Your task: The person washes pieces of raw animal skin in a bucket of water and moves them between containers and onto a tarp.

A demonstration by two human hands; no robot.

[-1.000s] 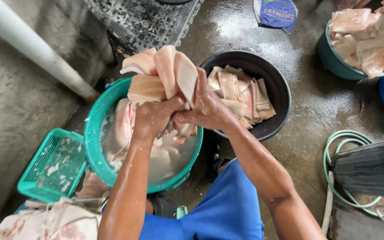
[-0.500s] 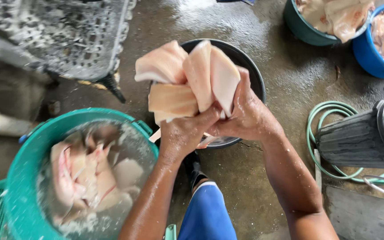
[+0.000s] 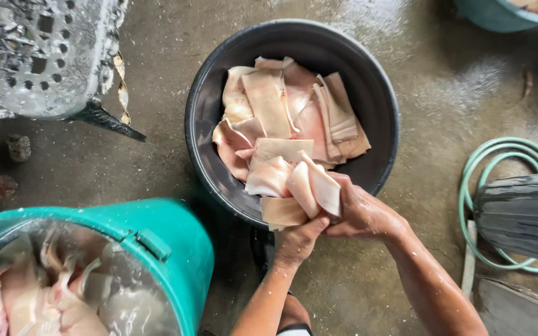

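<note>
Seen from above, a person's two wet hands hold a bundle of pale pink meat slabs [image 3: 294, 186] at the near rim of a black tub [image 3: 381, 93] standing on a wet concrete floor [image 3: 443, 99]. The left hand [image 3: 297, 239] closes its grip around the underside of the bundle, fingers curled tight on the lowest slab. The right hand [image 3: 359, 214] clamps the same bundle from the side, its grip likewise shut on the meat, the two hands touching each other. The bundle overhangs the tub's edge and rests against more slabs [image 3: 294, 112] of the same kind piled flat inside the tub. At lower left, just beside the tub, stands a teal bucket [image 3: 175, 249] filled with cloudy water and further pieces of meat [image 3: 51, 298]. A grey plastic crate [image 3: 38, 56] with a perforated wall sits at upper left. To the right, well apart from the tub, a green hose [image 3: 505, 152] lies coiled around a dark ribbed container [image 3: 524, 211]. The rim of another teal tub [image 3: 493, 15] shows at the top right corner.
</note>
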